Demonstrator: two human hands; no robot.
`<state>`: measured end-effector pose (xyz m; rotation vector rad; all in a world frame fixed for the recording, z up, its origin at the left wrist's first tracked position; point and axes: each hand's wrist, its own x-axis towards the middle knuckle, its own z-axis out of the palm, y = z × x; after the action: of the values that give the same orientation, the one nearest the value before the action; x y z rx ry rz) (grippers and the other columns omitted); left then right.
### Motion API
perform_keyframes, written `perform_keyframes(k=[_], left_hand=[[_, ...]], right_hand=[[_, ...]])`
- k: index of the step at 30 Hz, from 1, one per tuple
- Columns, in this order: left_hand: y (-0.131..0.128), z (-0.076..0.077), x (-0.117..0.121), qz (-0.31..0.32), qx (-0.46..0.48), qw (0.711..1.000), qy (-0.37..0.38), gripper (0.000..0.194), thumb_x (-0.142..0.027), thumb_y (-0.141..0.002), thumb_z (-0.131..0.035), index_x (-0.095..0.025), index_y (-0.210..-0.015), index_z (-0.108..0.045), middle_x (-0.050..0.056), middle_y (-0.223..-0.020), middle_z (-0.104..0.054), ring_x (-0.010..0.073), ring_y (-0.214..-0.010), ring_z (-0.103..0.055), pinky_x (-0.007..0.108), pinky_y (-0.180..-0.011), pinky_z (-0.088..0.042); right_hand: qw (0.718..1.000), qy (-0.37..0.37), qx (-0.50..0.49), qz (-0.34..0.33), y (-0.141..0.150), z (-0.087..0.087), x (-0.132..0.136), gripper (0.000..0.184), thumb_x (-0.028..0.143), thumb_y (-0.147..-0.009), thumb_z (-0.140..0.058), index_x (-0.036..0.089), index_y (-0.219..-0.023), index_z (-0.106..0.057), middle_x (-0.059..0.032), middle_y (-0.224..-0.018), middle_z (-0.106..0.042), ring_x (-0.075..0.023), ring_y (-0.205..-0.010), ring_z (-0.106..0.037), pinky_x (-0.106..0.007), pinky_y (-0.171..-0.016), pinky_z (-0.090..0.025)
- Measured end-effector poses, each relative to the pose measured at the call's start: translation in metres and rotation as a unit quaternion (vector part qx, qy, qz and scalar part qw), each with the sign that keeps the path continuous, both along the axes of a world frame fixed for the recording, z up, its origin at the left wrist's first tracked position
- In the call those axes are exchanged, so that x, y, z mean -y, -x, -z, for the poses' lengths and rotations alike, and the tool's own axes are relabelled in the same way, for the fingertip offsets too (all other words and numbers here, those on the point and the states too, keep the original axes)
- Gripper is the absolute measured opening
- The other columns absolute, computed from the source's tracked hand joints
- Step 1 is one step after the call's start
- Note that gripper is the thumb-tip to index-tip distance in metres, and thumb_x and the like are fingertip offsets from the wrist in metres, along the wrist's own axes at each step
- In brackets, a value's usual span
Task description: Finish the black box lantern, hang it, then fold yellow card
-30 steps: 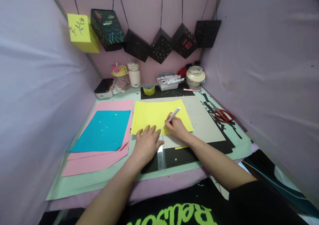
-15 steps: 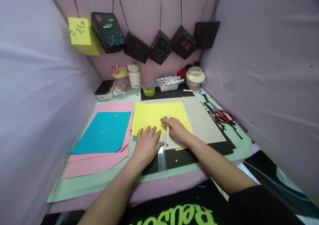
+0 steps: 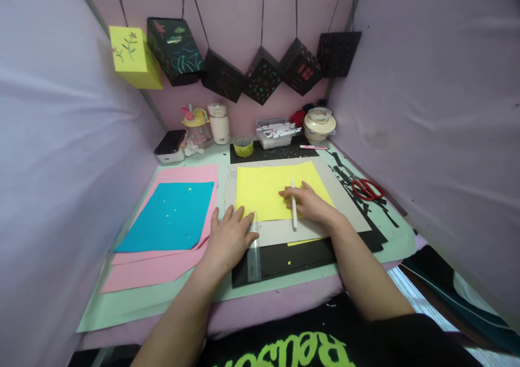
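A sheet of yellow paper (image 3: 264,191) lies on a grey board (image 3: 349,207) in front of me. My right hand (image 3: 311,204) rests at the paper's right part with a white pen (image 3: 294,210) held between its fingers, the pen pointing away from me. My left hand (image 3: 231,238) lies spread at the lower left of the paper. Its thumb reaches the edge of a clear ruler (image 3: 254,261), which runs toward me over black sheets (image 3: 292,261). The fingertips of this hand are close to the paper's lower left corner.
Blue paper (image 3: 166,215) and pink sheets (image 3: 142,272) lie on the left. Red-handled scissors (image 3: 368,190) and black scraps (image 3: 349,185) are on the right. Behind stand a tape roll (image 3: 244,149), a box of markers (image 3: 276,139), a bottle (image 3: 219,126) and a bowl (image 3: 319,128). Decorated paper boxes (image 3: 262,77) hang above.
The yellow paper has shifted right over the grey board. My right hand has moved right with the pen. My left hand and the ruler have shifted slightly left.
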<state>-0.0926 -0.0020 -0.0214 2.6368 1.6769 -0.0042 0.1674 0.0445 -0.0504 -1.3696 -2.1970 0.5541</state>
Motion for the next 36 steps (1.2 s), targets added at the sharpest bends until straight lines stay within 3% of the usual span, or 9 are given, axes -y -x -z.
perform_keyframes(k=[4,7,9,14,18,25,32,36], left_hand=[[-0.003,0.001,0.001,0.005,0.011,1.0,0.002,0.043,-0.038,-0.09,-0.059,-0.024,-0.13,-0.056,0.012,-0.14,-0.052,0.0344,-0.133,-0.041,0.062,-0.11,-0.021],[-0.007,0.003,0.004,0.014,0.018,1.0,0.001,0.042,-0.037,-0.089,-0.059,-0.023,-0.129,-0.056,0.013,-0.138,-0.053,0.0341,-0.133,-0.041,0.06,-0.11,-0.023],[-0.009,0.004,0.006,0.02,0.03,0.999,-0.006,0.041,-0.035,-0.088,-0.062,-0.021,-0.126,-0.057,0.014,-0.138,-0.052,0.0339,-0.132,-0.04,0.058,-0.109,-0.026],[-0.014,0.004,0.016,-0.01,0.062,0.998,-0.022,0.033,-0.035,-0.085,-0.065,-0.023,-0.116,-0.062,0.013,-0.118,-0.055,0.033,-0.114,-0.049,0.046,-0.087,-0.045],[-0.014,0.006,0.026,-0.022,0.075,0.997,-0.011,0.032,-0.032,-0.087,-0.061,-0.022,-0.117,-0.057,0.008,-0.099,-0.054,0.0275,-0.096,-0.052,0.04,-0.078,-0.046],[-0.012,0.02,0.038,-0.097,0.172,0.98,-0.039,0.026,-0.027,-0.086,-0.062,-0.018,-0.107,-0.051,0.008,-0.104,-0.053,0.0268,-0.099,-0.051,0.038,-0.08,-0.046],[-0.005,0.026,0.035,-0.133,0.179,0.973,-0.06,0.037,-0.03,-0.084,-0.064,-0.018,-0.115,-0.049,0.011,-0.114,-0.054,0.0306,-0.106,-0.049,0.044,-0.086,-0.044],[-0.002,0.028,0.032,-0.142,0.187,0.97,-0.058,0.039,-0.032,-0.084,-0.065,-0.017,-0.116,-0.048,0.011,-0.113,-0.055,0.0303,-0.107,-0.049,0.043,-0.088,-0.043]], right_hand=[[0.997,-0.046,-0.056,0.012,0.023,-0.017,0.005,0.02,0.021,-0.09,-0.053,0.025,-0.109,-0.059,-0.0042,-0.127,-0.063,-0.0227,-0.119,-0.057,-0.053,-0.112,-0.026],[0.994,-0.029,-0.093,-0.039,0.055,-0.023,0.007,0.02,0.025,-0.092,-0.052,0.025,-0.11,-0.058,-0.0058,-0.127,-0.063,-0.0221,-0.117,-0.058,-0.041,-0.099,-0.044],[0.993,0.001,-0.092,-0.077,0.072,-0.018,0.006,0.02,0.024,-0.091,-0.053,0.025,-0.11,-0.058,-0.0066,-0.125,-0.063,-0.0227,-0.114,-0.06,-0.038,-0.094,-0.048],[0.987,0.044,-0.147,-0.038,0.084,0.006,-0.001,0.015,0.022,-0.091,-0.052,0.025,-0.105,-0.056,-0.0056,-0.118,-0.067,-0.0213,-0.108,-0.063,-0.038,-0.09,-0.049],[0.981,0.057,-0.18,-0.04,0.077,0.012,-0.003,0.019,0.017,-0.087,-0.055,0.026,-0.104,-0.057,-0.0047,-0.115,-0.068,-0.0201,-0.109,-0.063,-0.038,-0.092,-0.047],[0.984,0.057,-0.159,-0.065,0.078,0.004,0.002,0.026,0.023,-0.078,-0.069,0.023,-0.103,-0.06,-0.0064,-0.118,-0.066,-0.0227,-0.113,-0.059,-0.04,-0.096,-0.045],[0.986,0.012,-0.119,-0.112,0.079,0.0,0.008,0.021,0.023,-0.078,-0.07,0.022,-0.098,-0.062,-0.005,-0.101,-0.068,-0.0218,-0.101,-0.059,-0.039,-0.089,-0.045],[0.981,0.062,-0.158,-0.098,0.079,-0.003,0.011,0.017,0.021,-0.08,-0.066,0.022,-0.096,-0.06,-0.0041,-0.101,-0.067,-0.0202,-0.096,-0.06,-0.037,-0.085,-0.047]])
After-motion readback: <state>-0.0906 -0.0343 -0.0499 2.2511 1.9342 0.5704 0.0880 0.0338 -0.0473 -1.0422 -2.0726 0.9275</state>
